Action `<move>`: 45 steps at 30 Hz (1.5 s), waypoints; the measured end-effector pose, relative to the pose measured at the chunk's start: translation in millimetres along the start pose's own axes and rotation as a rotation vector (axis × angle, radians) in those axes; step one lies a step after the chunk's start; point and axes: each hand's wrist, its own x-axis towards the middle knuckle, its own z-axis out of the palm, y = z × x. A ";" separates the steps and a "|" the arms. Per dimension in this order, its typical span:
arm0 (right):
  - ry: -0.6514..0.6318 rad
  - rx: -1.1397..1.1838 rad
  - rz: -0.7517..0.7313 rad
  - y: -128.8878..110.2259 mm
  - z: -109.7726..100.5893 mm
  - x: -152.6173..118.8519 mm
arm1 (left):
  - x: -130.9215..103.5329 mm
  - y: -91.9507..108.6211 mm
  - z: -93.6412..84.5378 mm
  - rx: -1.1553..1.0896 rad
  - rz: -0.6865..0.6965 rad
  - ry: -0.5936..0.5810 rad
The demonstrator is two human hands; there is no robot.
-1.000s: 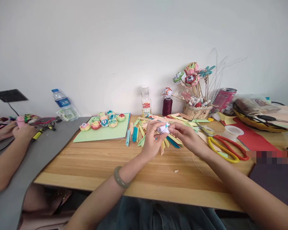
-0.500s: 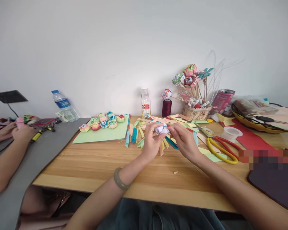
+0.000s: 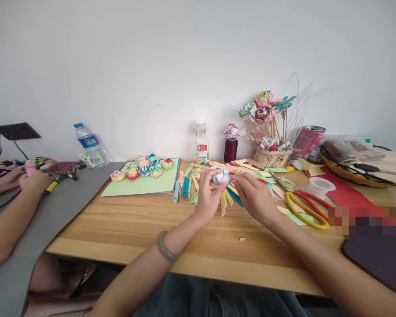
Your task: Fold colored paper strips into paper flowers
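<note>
Between my hands, above the table, is a small white folded-paper flower with a blue strip across it. My left hand pinches it from the left, thumb below and fingers behind. My right hand is closed at its right side, fingertips touching the paper; they partly hide it. Loose folded paper strips in blue, green, yellow and peach lie scattered beneath and behind my hands. Several finished paper flowers rest on a light green sheet to the left.
Scissors with yellow and red handles lie right of my hands, near a white round container. Behind stand a clear bottle, a dark red thread spool and a flower basket. At far left, a co-worker's hand holds something pink.
My right hand's fingers have shifted slightly and lie flatter against the paper flower. The flower has turned a little in my grip. The whole view has shifted slightly.
</note>
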 end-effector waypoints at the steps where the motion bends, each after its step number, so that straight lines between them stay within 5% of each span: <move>1: 0.011 0.010 -0.008 -0.9 -1.9 0.6 | 0.3 2.3 -0.5 -0.064 -0.073 -0.013; 6: 0.043 0.273 0.078 -3.8 -16.9 10.1 | 5.7 11.9 -3.9 -0.469 -0.488 -0.158; 13: -0.263 0.727 0.330 2.4 -20.6 17.5 | 10.1 8.7 -4.6 -0.570 -0.825 -0.302; 24: -0.467 0.849 0.454 -4.0 -23.4 19.5 | 9.5 14.0 -5.0 -0.503 -0.973 -0.437; 30: -0.582 1.034 0.583 0.9 -19.9 17.3 | 11.9 11.8 -9.3 -0.507 -1.051 -0.608; 35: -0.501 1.253 0.722 6.0 -14.4 14.1 | 12.9 6.2 -12.4 -0.534 -1.092 -0.700; 42: -0.601 0.964 0.529 0.4 -20.2 16.4 | 12.5 4.1 -12.3 -0.516 -1.101 -0.732; 45: -0.536 1.072 0.673 2.4 -17.5 15.9 | 12.4 5.9 -12.7 -0.526 -1.085 -0.741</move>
